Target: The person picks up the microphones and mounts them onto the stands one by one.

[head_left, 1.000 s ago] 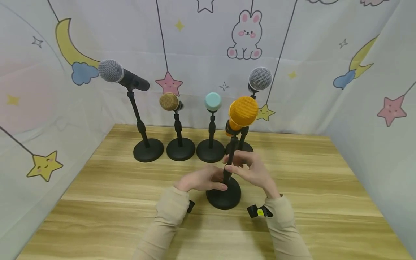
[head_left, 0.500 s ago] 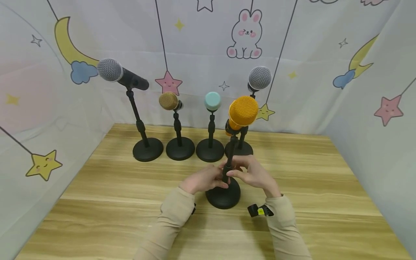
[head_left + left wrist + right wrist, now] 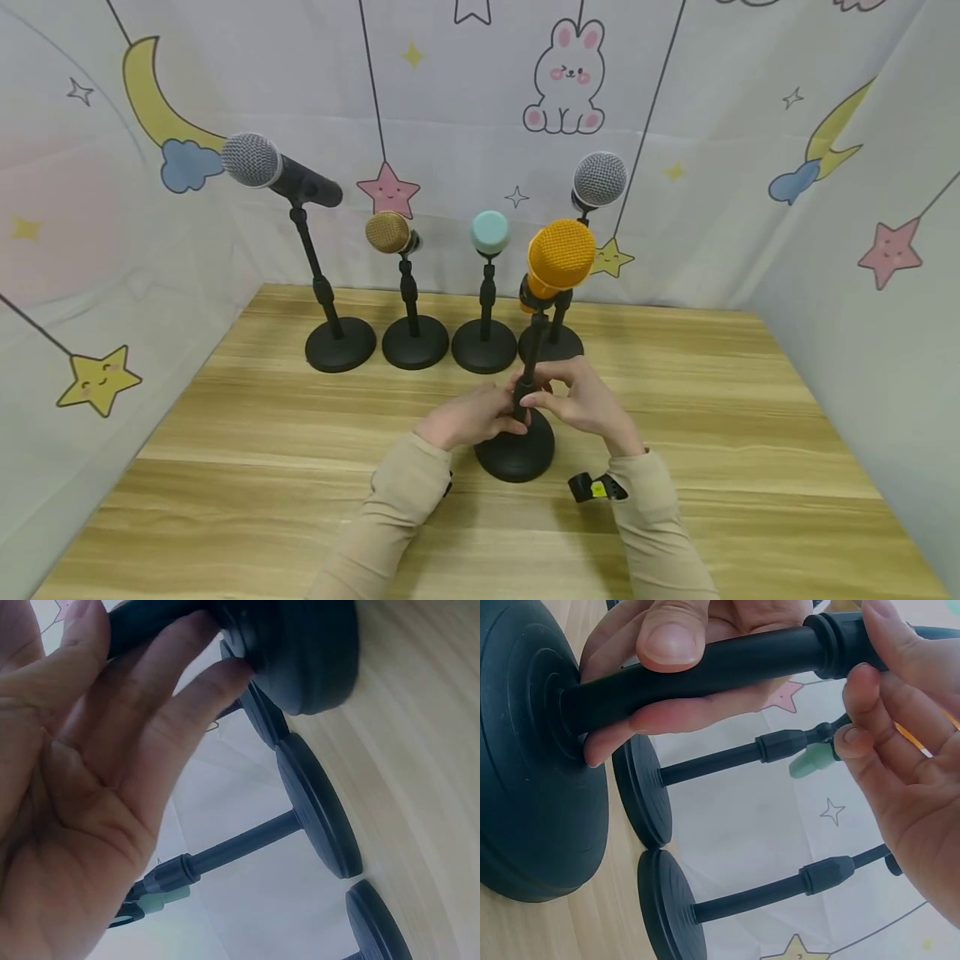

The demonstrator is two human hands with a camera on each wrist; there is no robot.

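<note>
An orange microphone (image 3: 561,257) sits tilted on top of a black desk stand (image 3: 514,457) with a round base, in front of the other stands. My left hand (image 3: 471,414) grips the stand's lower tube just above the base, thumb on the near side and fingers behind. Higher up, my right hand (image 3: 583,400) pinches the thicker collar (image 3: 831,646) of the tube between thumb and fingers. In the left wrist view, the fingertips (image 3: 232,671) reach down close to the base.
Behind stand several more microphones on black stands: a large silver one (image 3: 252,160) at left, a gold one (image 3: 388,232), a mint one (image 3: 491,232) and another silver one (image 3: 600,179). A white printed curtain (image 3: 465,125) rises behind the wooden table (image 3: 720,467).
My left hand has moved right and taken hold of the lower tube. My right hand has slid slightly down and closed on the collar. The stand has stayed in place.
</note>
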